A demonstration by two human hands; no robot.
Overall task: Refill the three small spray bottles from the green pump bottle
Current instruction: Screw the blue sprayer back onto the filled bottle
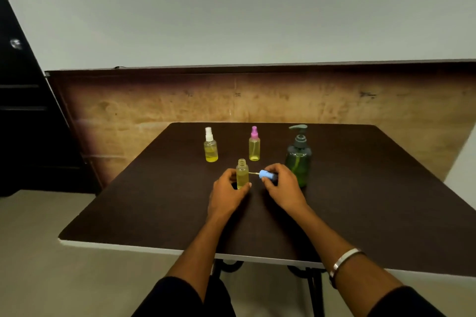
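An uncapped small bottle [242, 172] of yellow liquid stands upright on the dark table [154, 188], and my left hand [226, 194] grips its lower part. My right hand [283, 186] pinches the blue spray cap [266, 175], held sideways just right of the bottle with its thin dip tube pointing toward the neck. Behind stand a white-capped spray bottle [211, 145] and a pink-capped spray bottle [254, 144], both holding yellow liquid. The green pump bottle [298, 157] stands upright to the right, just beyond my right hand.
A wooden panel [154, 103] runs behind the table's far edge. The table's near edge [128, 246] is white. A dark door or cabinet [23, 110] stands at the far left. My right wrist wears a metal bangle [345, 260].
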